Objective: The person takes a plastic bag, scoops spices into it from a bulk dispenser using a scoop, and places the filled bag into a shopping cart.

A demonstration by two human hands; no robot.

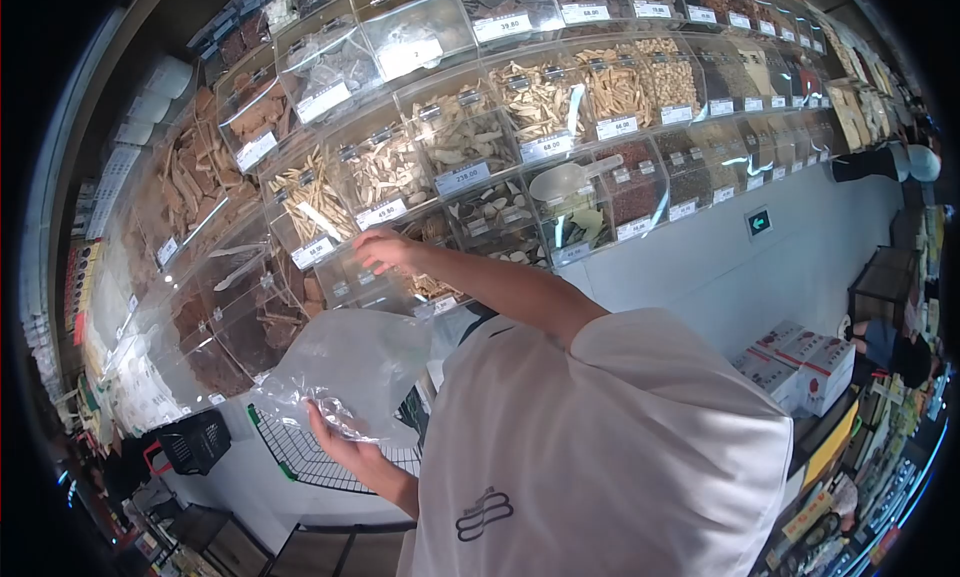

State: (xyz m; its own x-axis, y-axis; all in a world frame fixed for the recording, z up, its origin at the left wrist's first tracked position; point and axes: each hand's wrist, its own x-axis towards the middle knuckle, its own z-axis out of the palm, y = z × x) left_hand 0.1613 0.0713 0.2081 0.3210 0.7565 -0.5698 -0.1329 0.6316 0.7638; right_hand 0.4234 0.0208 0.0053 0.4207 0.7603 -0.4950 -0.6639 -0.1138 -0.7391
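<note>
- Store aisle, tiers of clear bins (417, 35) full of dried goods (545, 99); covers likely keep the stock clean while leaving it visible.
- Price tags (550, 145) sit on bin fronts, presumably so each price reads beside its goods.
- Plastic bag (350, 362) is in front of the lower bins, above the wire cart (335, 470); looks puffed out, no contents seen.
- Left hand (345, 447) grasps the bag, fingers closed on its crumpled lower part; one-handed hold probably leaves the other free.
- Right hand (385, 250) is at the bins, just below a price tag, fingers loosely bent and apart, nothing seen in them; can't tell if it touches a cover.
- Scoop (562, 183) lies on a bin to the right, likely kept there for handy serving.
- Black basket (195, 447) is beyond the cart; cartons (775, 377) stacked off to the right, seemingly to save space.
</note>
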